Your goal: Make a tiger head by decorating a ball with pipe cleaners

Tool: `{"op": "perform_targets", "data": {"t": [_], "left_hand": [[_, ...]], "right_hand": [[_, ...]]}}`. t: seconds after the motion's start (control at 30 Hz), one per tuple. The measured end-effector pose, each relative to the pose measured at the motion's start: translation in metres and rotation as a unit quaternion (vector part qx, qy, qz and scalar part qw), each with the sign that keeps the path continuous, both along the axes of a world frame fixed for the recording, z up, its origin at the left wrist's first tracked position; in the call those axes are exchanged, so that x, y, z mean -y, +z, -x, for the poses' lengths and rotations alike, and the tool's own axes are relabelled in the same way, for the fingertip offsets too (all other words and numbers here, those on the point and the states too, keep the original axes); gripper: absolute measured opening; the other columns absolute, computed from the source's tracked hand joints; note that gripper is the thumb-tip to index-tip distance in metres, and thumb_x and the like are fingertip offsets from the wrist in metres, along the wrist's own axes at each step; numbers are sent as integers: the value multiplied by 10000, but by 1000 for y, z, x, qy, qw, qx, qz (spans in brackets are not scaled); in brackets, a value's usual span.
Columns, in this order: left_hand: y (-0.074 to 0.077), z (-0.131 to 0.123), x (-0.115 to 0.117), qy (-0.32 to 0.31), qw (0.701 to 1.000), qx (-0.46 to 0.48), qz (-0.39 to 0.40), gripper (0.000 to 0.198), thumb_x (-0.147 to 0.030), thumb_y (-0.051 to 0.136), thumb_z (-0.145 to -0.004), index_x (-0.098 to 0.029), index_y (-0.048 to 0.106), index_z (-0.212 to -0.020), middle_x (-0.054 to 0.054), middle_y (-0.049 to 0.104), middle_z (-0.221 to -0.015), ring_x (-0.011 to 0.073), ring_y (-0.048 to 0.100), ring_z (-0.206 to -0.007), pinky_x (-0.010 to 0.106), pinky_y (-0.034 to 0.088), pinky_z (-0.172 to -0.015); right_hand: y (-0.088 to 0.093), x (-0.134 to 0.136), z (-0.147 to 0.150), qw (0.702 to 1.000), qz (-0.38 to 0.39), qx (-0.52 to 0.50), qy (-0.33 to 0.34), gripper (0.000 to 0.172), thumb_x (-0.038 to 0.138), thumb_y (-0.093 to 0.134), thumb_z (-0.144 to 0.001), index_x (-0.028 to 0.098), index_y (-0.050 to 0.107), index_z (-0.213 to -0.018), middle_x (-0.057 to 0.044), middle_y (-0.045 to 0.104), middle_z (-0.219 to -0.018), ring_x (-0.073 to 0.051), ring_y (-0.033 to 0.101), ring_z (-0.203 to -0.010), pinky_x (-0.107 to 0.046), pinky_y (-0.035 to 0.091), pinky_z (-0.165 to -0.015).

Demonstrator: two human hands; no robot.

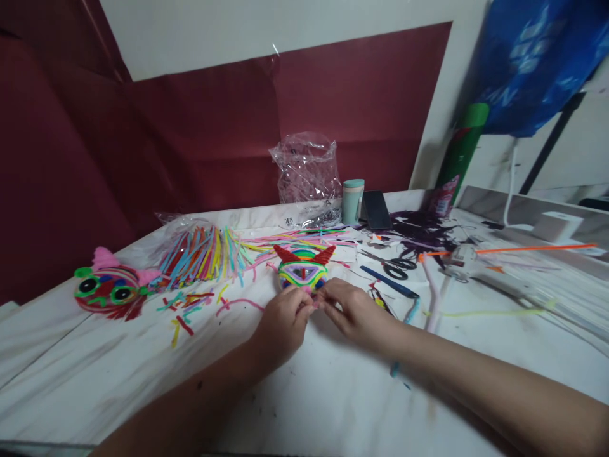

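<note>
A colourful pipe-cleaner figure [303,271] with two red horns and a lilac-rimmed eye shape stands at mid-table, just beyond my hands. My left hand [285,317] pinches a small pink piece at the figure's lower front edge. Fingertips of my right hand [343,306] are closed on the same pink piece from the other side. Whether that piece is joined to the figure is hidden by the fingers. Another finished-looking figure [111,287], striped, with round black eyes and pink ears, lies at the left.
Bundled pipe cleaners [204,254] and cut scraps [183,325] lie left of centre. Right of the hands are black scissors [396,268], a dark blue tool [389,282] and a glue gun [504,276]. Behind stand a teal cup [353,202], a phone [377,211] and a clear plastic bag [307,171].
</note>
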State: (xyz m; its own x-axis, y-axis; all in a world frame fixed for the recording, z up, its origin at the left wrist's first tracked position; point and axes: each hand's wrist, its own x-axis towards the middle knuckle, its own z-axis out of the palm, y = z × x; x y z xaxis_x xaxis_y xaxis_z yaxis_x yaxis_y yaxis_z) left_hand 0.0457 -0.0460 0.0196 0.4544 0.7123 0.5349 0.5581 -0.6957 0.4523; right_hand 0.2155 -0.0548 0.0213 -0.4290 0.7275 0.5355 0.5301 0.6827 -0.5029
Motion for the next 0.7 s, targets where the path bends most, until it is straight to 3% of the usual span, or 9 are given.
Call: {"op": "perform_targets", "data": {"t": [0.13,0.3,0.37,0.53,0.7], "left_hand": [[-5,-1,0,-12,998,-51,-46,163,-148,413,-809,-196,463,-662,28,553,-685,175,519,-681,285,401,-625],[-6,-1,3,-38,996,-45,-64,152,-122,405,-798,-198,450,-675,34,539,-695,174,510,-693,281,401,-630],[-3,-1,3,-45,998,-22,-47,153,-123,407,-801,-195,452,-673,30,535,-699,169,504,-694,276,395,-631],[8,1,2,-27,994,31,100,133,-163,475,-795,-184,488,-664,-9,518,-648,140,480,-631,246,365,-589],[7,1,2,-42,997,10,63,141,-142,463,-797,-180,483,-662,-2,518,-676,140,484,-654,246,368,-611]], "right_hand": [[-3,1,-1,997,-51,63,-5,163,151,397,-831,149,531,-737,-105,575,-727,-199,519,-697,-306,422,-641],[0,3,-5,997,-30,73,25,148,131,404,-823,146,539,-765,-103,585,-754,-193,532,-705,-297,434,-639],[4,4,-6,998,-14,51,32,136,118,415,-824,150,540,-781,-84,587,-755,-175,535,-696,-277,432,-636],[8,4,-4,999,18,-3,35,107,103,458,-817,165,539,-782,-49,597,-750,-148,543,-695,-242,421,-630],[7,5,-4,999,33,13,26,113,102,459,-811,173,535,-768,-36,587,-727,-141,530,-663,-239,417,-616]]}}
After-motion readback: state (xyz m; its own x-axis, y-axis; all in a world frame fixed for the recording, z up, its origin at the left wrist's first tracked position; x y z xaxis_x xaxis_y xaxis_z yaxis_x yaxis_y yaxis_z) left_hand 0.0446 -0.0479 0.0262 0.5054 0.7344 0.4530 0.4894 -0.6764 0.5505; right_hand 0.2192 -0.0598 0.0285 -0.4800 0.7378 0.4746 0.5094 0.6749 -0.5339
